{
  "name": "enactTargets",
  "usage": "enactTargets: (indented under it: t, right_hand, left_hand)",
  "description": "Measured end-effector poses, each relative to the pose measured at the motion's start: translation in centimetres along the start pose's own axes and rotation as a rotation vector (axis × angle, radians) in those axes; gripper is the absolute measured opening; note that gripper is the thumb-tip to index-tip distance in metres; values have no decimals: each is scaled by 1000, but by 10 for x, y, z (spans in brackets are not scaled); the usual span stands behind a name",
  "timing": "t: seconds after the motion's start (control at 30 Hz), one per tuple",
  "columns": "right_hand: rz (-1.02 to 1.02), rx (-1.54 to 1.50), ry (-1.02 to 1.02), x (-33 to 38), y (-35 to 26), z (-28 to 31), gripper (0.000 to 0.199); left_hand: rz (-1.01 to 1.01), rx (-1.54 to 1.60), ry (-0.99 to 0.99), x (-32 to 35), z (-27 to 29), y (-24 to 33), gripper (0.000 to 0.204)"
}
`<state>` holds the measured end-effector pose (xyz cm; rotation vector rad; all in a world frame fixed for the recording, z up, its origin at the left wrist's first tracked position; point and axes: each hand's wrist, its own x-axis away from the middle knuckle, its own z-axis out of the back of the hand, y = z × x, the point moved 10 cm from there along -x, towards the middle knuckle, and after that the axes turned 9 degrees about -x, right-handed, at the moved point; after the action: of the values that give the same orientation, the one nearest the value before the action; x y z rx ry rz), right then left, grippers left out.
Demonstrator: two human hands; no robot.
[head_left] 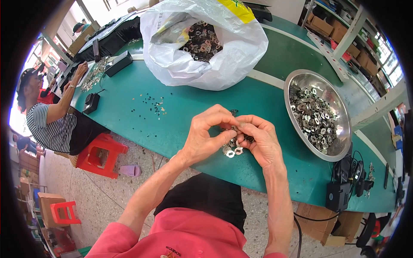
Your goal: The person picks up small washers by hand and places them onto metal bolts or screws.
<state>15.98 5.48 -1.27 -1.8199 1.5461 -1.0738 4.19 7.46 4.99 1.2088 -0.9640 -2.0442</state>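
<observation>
My left hand [205, 132] and my right hand [263, 141] meet over the green table, fingertips close together. My left thumb and forefinger are pinched at a small metal part, mostly hidden by the fingers. Several dark little parts [248, 138] show in the curled fingers of my right hand, whose thumb and forefinger also pinch at the meeting point. Right below the fingertips lies a small heap of flat silvery metal pieces [230, 152] with cut-out holes.
A steel bowl [289, 101] full of similar pieces stands to the right. Farther back is a white woven bag [163, 64] holding more. Tiny black bits [150, 103] are scattered leftward. A black device [337, 195] with cables sits at right. Another person [51, 116] works at the left.
</observation>
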Motion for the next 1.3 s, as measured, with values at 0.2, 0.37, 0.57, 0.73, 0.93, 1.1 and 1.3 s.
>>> enactTargets:
  t: [0.2, 0.37, 0.57, 0.73, 0.93, 1.1, 1.3]
  right_hand:
    - [5, -19, 15, 0, -1, 2, 12]
    - [17, -29, 13, 0, -1, 1, 12]
    - [-1, -32, 4, 0, 1, 0, 11]
    - [-13, -77, -20, 0, 1, 0, 12]
    - [-5, -371, -26, -6, -2, 9, 16]
    - [-24, -697, -28, -10, 2, 15, 16]
    - [-8, -643, -33, -11, 1, 17, 17]
  left_hand:
    - [-110, -137, 13, 0, 0, 13, 22]
    - [-154, -218, 34, 1, 0, 16, 20]
    - [-220, -271, 45, 3, -1, 21, 17]
    - [-238, -276, 53, 3, -1, 27, 19]
    - [-125, -226, 95, -1, 6, 15, 22]
    - [-180, -414, 47, 1, -3, 12, 20]
    - [-264, -502, -106, 7, -20, 16, 17]
